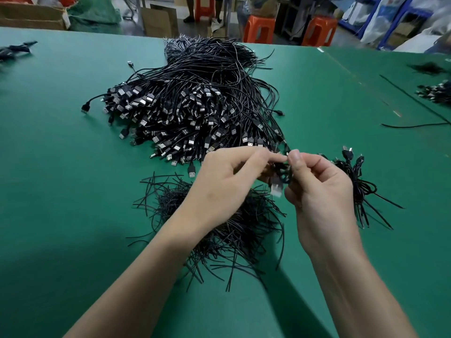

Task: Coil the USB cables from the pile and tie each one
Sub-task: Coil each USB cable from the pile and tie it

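A big pile of black USB cables (195,103) lies on the green table (61,167), plugs toward me. In front of it, under my forearms, sits a heap of short black twist ties (234,230). Between my hands is a small coiled USB cable (280,178), its silver plug hanging down. My left hand (227,181) pinches the coil's top with thumb and forefinger. My right hand (317,186) grips the coil from the right, thumb raised beside the left fingertips. Whether a tie is on the coil is hidden by my fingers.
A small bunch of coiled, tied cables (358,181) lies right of my right hand. Loose cables (415,111) and more bundles (436,91) lie at the far right, another bundle (14,51) at far left. Orange stools (258,29), boxes and bags stand beyond the table's far edge.
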